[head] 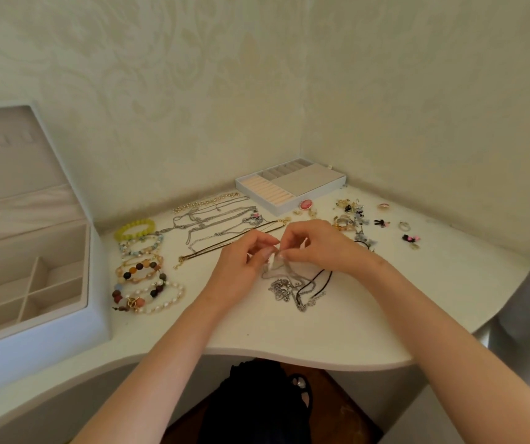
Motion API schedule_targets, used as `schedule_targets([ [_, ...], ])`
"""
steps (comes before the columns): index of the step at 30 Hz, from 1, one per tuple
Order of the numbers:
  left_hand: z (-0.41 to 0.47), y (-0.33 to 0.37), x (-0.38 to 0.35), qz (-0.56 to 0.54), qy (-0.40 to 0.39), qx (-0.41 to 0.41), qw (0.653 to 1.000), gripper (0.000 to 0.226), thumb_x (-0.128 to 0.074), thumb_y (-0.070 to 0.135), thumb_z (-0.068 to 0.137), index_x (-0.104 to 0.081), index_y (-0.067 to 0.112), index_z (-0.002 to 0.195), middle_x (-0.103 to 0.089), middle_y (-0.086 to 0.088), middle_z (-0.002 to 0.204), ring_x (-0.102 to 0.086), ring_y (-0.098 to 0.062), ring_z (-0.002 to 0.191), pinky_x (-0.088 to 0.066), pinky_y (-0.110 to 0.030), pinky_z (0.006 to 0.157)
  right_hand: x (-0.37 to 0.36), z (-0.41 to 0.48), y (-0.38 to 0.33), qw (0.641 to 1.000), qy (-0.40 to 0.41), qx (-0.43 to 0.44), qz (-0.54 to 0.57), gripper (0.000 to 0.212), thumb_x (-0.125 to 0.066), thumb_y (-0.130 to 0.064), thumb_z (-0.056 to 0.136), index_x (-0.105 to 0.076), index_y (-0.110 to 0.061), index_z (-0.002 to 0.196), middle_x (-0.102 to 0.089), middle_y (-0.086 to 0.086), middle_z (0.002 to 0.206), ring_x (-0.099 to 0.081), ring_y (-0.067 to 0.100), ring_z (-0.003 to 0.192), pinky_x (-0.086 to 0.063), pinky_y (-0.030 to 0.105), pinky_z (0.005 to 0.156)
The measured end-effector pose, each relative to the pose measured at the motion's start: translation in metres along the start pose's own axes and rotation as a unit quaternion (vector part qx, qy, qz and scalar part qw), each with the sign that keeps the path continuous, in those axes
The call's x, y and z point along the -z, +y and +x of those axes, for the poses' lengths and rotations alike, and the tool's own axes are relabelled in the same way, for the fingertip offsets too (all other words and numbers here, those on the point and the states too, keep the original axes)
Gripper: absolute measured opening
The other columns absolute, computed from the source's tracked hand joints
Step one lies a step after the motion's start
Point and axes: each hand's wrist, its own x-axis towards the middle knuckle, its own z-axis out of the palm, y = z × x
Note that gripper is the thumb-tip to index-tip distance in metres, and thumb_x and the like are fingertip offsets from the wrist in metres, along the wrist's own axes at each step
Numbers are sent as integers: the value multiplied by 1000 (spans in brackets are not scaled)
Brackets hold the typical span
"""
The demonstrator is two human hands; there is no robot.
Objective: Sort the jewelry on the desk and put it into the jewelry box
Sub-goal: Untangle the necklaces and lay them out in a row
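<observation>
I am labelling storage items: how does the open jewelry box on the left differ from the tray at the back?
The jewelry box is deep with a raised lid; the tray is shallow and lidless. The jewelry box has wide compartments; the tray has peach ring rolls and narrow grey slots. Both are white outside.

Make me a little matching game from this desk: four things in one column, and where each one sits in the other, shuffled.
Things
1. yellow-green bracelet
2. ring tray
3. tangled silver chains
4. jewelry box

Places
A. far corner, against the wall
B. left end of the desk, lid open
C. far end of the row of beaded bracelets
D. desk centre, a strand pinched by the left hand and right hand

Pairs: 1-C, 2-A, 3-D, 4-B
</observation>
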Motion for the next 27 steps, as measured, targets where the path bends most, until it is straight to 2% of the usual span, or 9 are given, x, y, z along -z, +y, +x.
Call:
schedule_targets([
  [3,0,2,-1,-30,-16,14,999,17,-58,23,90,-60,16,105,-70,5,92,-63,0,81,-40,-7,65,5,2,-4,996,18,7,87,12,-72,-8,81,-63,-15,77,-67,-4,66,-62,6,63,-51,17,66],
  [6,0,2,-1,-15,-34,25,999,24,-67,28,84,-59,20,105,-71,3,89,-63,-4,77,-39,-10,61,5,7,-10,993,19,22,112,11,-71,-7,82,-62,-12,78,-64,-4,59,-60,7,55,-49,17,57],
  [10,-1,4,0,-43,-26,29,998,6,-63,18,87,-63,17,93,-67,6,73,-61,3,62,-42,-9,61,-2,9,-16,984,36,45,170,10,-70,-2,81,-62,-9,80,-63,2,63,-58,4,53,-49,17,55],
  [14,-1,2,1,-71,-4,31,997,15,-53,11,93,-62,14,81,-65,-7,68,-62,-10,55,-46,-16,55,-3,7,-11,986,65,46,146,10,-73,-9,80,-66,-15,82,-64,-13,66,-58,3,60,-48,16,56],
  [17,-1,2,2,-96,27,33,994,16,-49,7,95,-60,7,83,-65,-7,66,-64,-16,54,-49,-21,53,-1,5,-4,992,15,10,127,19,-78,-20,75,-66,-17,90,-66,-9,76,-58,5,64,-46,15,60],
  [19,-2,4,2,-126,54,32,990,16,-46,6,96,-57,5,85,-65,-9,69,-64,-19,53,-52,-24,51,-3,3,0,996,-29,-7,80,23,-82,-27,70,-67,-20,86,-66,-7,80,-55,3,66,-42,16,65],
  [21,-1,5,3,-145,95,30,984,18,-42,5,98,-54,6,84,-64,-14,74,-64,-20,53,-53,-27,50,-5,2,1,997,-61,-19,38,21,-83,-28,68,-68,-23,82,-63,-10,76,-50,1,64,-39,15,64],
  [24,-1,5,4,-151,158,34,975,20,-38,6,99,-51,9,85,-64,-11,72,-64,-17,52,-53,-24,49,-7,1,-1,994,-102,-21,14,18,-82,-24,70,-69,-26,82,-57,-9,71,-45,3,62,-35,17,60],
  [27,-1,3,6,-127,201,42,970,19,-38,8,99,-51,10,86,-61,-7,68,-61,-13,47,-51,-23,45,-7,0,0,996,-83,-12,21,14,-80,-24,74,-69,-25,83,-58,-8,74,-48,5,66,-37,18,64],
])
